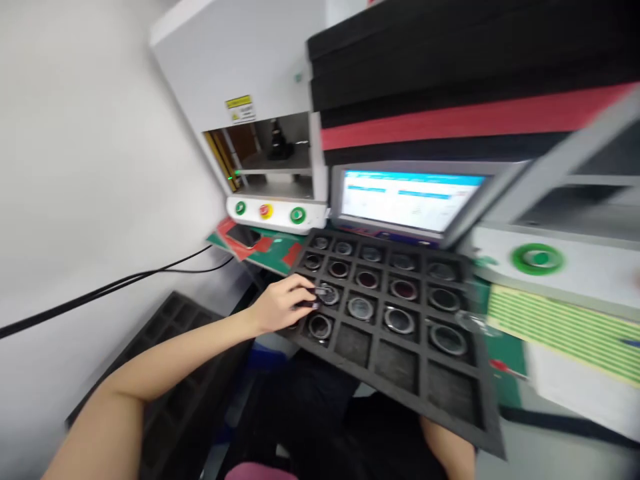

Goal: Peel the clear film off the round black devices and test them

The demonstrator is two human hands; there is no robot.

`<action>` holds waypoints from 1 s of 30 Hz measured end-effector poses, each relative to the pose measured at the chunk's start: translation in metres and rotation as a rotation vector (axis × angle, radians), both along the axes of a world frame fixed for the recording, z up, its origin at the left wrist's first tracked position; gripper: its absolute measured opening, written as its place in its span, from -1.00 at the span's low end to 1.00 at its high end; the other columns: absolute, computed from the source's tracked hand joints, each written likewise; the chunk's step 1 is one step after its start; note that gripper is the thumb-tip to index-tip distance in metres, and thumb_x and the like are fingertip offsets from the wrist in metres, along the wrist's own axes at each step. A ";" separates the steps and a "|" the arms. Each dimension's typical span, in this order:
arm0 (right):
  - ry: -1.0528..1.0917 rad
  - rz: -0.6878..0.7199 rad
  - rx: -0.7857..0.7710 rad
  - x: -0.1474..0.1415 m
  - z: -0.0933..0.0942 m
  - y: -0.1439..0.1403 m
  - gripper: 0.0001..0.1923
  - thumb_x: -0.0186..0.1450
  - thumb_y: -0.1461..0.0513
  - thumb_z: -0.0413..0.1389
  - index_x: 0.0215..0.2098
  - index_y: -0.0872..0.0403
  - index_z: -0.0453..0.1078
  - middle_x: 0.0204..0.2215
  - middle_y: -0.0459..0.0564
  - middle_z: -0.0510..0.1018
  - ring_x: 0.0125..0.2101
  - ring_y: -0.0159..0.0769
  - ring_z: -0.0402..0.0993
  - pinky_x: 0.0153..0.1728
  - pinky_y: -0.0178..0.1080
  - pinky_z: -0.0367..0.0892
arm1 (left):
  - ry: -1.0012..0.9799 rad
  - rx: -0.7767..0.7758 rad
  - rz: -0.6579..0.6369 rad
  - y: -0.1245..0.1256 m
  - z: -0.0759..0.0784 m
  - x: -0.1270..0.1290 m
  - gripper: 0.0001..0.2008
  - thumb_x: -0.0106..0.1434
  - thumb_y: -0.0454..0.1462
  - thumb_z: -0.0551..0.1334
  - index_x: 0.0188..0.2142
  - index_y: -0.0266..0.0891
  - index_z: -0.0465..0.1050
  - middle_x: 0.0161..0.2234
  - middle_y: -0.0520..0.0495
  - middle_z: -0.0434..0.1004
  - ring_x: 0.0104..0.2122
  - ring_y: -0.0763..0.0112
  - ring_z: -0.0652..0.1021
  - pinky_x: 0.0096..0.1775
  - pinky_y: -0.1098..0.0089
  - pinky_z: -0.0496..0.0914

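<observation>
The left hand fingers pinch a ring over its tray pocket (right hand hidden below).

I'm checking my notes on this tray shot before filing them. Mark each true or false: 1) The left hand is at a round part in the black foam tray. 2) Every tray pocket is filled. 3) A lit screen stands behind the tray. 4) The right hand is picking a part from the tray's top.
1) True: the left hand has its fingers on a ring part in the black foam tray.
2) False: the pockets of the nearest row are empty.
3) True: the screen is lit.
4) False: the right hand is hidden under the tray; only the forearm shows.
</observation>
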State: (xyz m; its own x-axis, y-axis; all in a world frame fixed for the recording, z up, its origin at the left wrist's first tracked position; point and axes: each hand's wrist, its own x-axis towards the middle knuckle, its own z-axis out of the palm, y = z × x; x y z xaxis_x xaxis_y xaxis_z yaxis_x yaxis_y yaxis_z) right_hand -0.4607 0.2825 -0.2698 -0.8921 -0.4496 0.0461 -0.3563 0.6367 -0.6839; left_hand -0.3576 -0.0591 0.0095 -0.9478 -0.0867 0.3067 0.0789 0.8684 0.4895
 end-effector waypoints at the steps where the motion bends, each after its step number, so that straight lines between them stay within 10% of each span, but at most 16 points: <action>1: 0.046 -0.063 0.016 0.002 -0.004 0.002 -0.61 0.38 -0.02 0.03 -0.08 0.12 0.41 -0.12 0.09 0.50 -0.13 -0.20 0.47 -0.07 -0.02 0.40 | 0.042 -0.066 -0.115 0.008 -0.003 -0.030 -0.87 0.28 -0.26 0.22 -0.28 -0.24 0.53 -0.12 -0.21 0.57 -0.10 0.25 0.57 -0.03 0.21 0.47; 8: 0.390 -0.200 0.014 0.051 0.014 0.015 -0.38 0.42 -0.08 -0.25 -0.27 0.14 0.50 -0.21 0.21 0.60 -0.23 -0.04 0.59 -0.29 -0.05 0.53 | 0.270 -0.439 -0.528 0.048 -0.037 -0.148 -0.76 0.32 -0.48 0.05 -0.34 -0.39 0.49 -0.21 -0.33 0.61 -0.15 0.16 0.60 -0.10 0.15 0.54; 14: 0.574 -0.076 -0.060 0.069 0.073 0.026 -0.73 0.43 0.14 -0.06 -0.21 0.06 0.44 -0.23 0.04 0.61 -0.29 -0.27 0.60 -0.28 -0.28 0.50 | 0.337 -0.563 -0.629 0.041 -0.050 -0.147 -0.84 0.33 -0.40 0.15 -0.22 -0.46 0.51 -0.13 -0.34 0.61 -0.08 0.13 0.60 -0.04 0.22 0.53; 22: 0.918 -0.080 -0.222 0.033 0.202 -0.024 -0.83 0.31 0.44 0.05 -0.26 0.09 0.40 -0.49 -0.05 0.57 -0.51 -0.36 0.52 -0.41 -0.30 0.41 | 0.321 -0.413 -0.588 0.032 -0.057 -0.142 -0.72 0.41 -0.41 0.00 -0.09 -0.44 0.47 -0.03 -0.32 0.57 0.04 0.24 0.54 0.04 0.24 0.50; 27: 0.560 -0.441 -0.423 0.020 0.240 -0.046 -0.90 0.31 0.29 0.09 -0.29 0.04 0.46 -0.49 -0.03 0.59 -0.52 -0.33 0.53 -0.52 -0.32 0.40 | 0.295 -0.298 -0.624 0.037 -0.039 -0.137 -0.68 0.40 -0.39 -0.01 -0.19 -0.36 0.53 -0.08 -0.32 0.60 0.00 0.16 0.57 -0.01 0.14 0.53; 30: -0.015 -0.391 -0.630 0.004 0.255 -0.060 -0.66 0.27 -0.01 0.11 -0.29 0.09 0.49 -0.39 0.07 0.62 -0.40 -0.22 0.59 -0.40 -0.24 0.53 | 0.253 -0.251 -0.703 0.049 -0.023 -0.117 -0.74 0.35 -0.36 0.08 -0.27 -0.23 0.57 -0.07 -0.20 0.62 0.04 0.12 0.53 0.03 0.09 0.50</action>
State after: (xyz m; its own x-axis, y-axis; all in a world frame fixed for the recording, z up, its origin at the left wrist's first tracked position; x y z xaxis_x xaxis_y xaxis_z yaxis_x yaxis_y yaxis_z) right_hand -0.4567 0.2229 -0.0149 -0.9842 0.0085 0.1767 -0.1714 0.2003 -0.9646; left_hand -0.4746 -0.0098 -0.0137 -0.6533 0.6079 0.4512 0.7337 0.6554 0.1793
